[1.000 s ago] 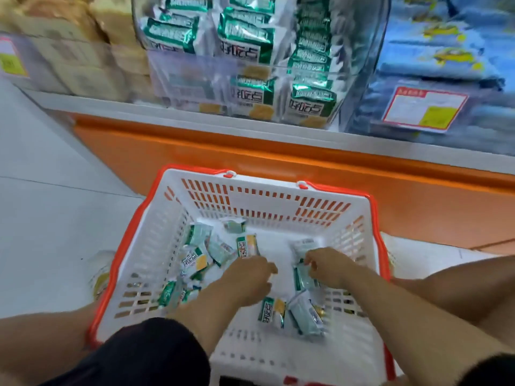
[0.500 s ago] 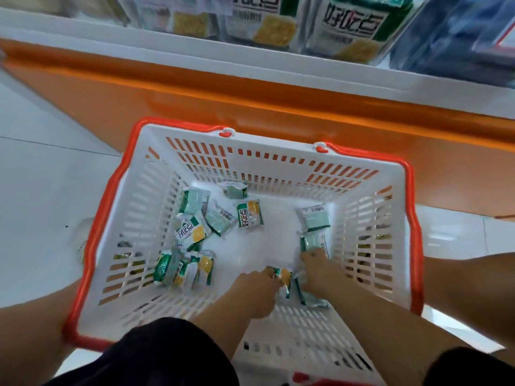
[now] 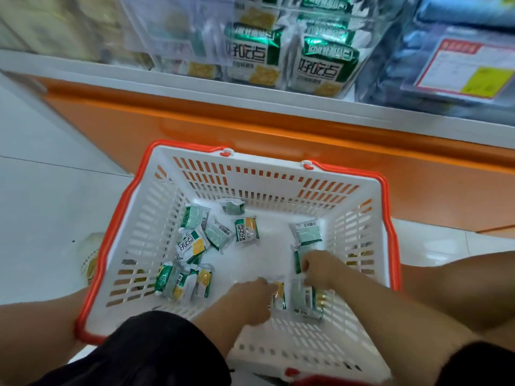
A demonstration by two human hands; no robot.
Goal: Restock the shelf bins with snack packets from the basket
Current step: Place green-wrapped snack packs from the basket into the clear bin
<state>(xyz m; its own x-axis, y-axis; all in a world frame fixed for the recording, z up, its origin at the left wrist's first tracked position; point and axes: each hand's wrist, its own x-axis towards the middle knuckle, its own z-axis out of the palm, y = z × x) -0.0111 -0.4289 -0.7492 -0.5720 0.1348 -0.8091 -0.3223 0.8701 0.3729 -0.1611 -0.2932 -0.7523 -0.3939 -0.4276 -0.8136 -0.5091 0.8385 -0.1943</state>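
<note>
Plainly, much remained — a dozen-odd snack packets (image 3: 192,245) lay in the basket (image 3: 145,238) below the well-stocked shelf bin (image 3: 373,34). The left hand (image 3: 250,298) curled round one packet (image 3: 278,296), the right hand (image 3: 319,270) pinched another packet (image 3: 297,260).

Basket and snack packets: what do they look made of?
Basket: rigid moulded plastic, it seems, matt white with slotted walls and an orange rim. Snack packets: thin glossy film, probably plastic or foil laminate, crinkled and catching glints.

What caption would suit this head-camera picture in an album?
Left hand and right hand reach for green packets in a white basket below a stocked bin.
</note>
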